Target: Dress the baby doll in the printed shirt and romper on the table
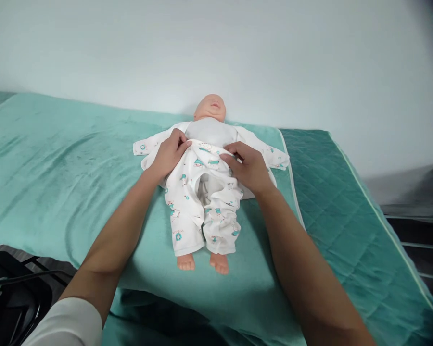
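A baby doll (pixel 210 108) lies on its back, head towards the wall, bare feet towards me. Patterned white baby pants (pixel 187 192) cover its legs up to the waist, with an opening at the crotch. A white long-sleeved top (pixel 151 144) is spread open under its arms and sides, and the pale torso shows. My left hand (pixel 171 151) pinches the waistband of the pants at the left. At the waistband's right side my right hand (pixel 248 166) grips the fabric between thumb and fingers.
Under the doll is a light green blanket (pixel 57 168), and a darker quilted cover (pixel 332 202) lies to the right. A white wall (pixel 216 53) stands behind. At the lower left is a black chair (pixel 18 298); a metal rack (pixel 414 245) is at the right.
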### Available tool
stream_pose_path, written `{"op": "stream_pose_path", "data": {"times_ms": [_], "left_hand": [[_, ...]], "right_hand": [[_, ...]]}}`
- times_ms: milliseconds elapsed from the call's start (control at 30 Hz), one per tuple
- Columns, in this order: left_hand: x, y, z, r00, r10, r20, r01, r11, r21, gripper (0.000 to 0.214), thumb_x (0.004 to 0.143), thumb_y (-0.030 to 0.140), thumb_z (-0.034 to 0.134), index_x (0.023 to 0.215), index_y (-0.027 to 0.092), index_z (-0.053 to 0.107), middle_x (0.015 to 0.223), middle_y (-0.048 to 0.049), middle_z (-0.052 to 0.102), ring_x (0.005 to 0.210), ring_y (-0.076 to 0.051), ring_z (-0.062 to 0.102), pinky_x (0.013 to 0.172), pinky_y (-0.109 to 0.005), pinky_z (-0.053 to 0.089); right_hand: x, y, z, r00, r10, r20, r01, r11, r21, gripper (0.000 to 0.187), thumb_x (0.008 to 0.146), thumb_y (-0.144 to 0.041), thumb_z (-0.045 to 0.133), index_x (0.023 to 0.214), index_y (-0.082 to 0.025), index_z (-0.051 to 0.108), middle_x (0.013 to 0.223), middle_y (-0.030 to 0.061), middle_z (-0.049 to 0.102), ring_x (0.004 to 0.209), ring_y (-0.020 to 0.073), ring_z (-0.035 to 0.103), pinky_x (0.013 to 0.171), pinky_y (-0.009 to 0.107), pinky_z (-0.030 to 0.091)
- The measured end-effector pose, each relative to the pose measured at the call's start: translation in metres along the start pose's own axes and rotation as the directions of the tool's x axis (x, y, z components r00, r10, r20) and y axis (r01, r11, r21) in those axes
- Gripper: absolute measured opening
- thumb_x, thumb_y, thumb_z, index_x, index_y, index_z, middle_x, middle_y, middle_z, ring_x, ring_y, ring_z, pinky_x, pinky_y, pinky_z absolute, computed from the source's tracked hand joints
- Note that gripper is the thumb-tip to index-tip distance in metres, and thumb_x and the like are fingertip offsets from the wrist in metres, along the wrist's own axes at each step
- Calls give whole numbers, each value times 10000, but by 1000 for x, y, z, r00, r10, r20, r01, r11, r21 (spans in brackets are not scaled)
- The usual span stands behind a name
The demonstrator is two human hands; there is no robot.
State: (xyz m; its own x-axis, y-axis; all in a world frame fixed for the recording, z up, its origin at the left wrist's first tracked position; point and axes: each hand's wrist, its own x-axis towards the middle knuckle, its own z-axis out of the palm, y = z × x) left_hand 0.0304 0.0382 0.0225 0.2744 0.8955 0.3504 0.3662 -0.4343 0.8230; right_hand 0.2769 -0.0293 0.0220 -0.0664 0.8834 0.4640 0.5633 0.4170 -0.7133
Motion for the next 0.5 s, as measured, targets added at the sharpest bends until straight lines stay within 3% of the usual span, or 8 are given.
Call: {"op": "stream_pose_path", "data": {"times_ms": [133, 367, 433, 500], "left_hand": [[30, -11, 6, 999, -37, -7, 37, 999, -30, 217, 923, 316, 668, 870, 234, 474, 778, 15, 547, 740, -173, 502, 772, -315, 381], [54, -20, 13, 993, -117, 7, 117, 987, -114, 237, 913, 315, 707, 866, 206, 502, 796, -8, 500, 855, -202, 553, 883, -359, 409], [51, -18, 12, 995, -94, 24, 96, 992, -85, 218, 939, 346, 674, 904, 210, 507, 813, -10, 522, 868, -199, 561, 875, -348, 418], [49, -15, 9, 997, -36, 73, 35, 999, 14, 193, 974, 383, 612, 940, 224, 508, 844, -14, 572, 879, -199, 568, 857, -338, 432]], "right_hand": [[26, 15, 8, 988, 143, -66, -146, 988, -44, 364, 882, -545, 649, 732, -248, 501, 619, -35, 437, 633, 159, 398, 650, 321, 358], [48, 38, 17, 921, 389, -33, -375, 905, 201, 286, 893, -469, 661, 771, -255, 516, 574, -50, 387, 556, 142, 328, 578, 304, 317], [47, 38, 16, 942, 328, -74, -316, 939, 139, 297, 915, -486, 653, 787, -254, 519, 592, -45, 395, 592, 155, 383, 619, 318, 374], [47, 39, 15, 983, 149, -109, -147, 989, 25, 322, 933, -529, 636, 805, -253, 532, 696, -16, 496, 732, 192, 501, 742, 362, 451]]}}
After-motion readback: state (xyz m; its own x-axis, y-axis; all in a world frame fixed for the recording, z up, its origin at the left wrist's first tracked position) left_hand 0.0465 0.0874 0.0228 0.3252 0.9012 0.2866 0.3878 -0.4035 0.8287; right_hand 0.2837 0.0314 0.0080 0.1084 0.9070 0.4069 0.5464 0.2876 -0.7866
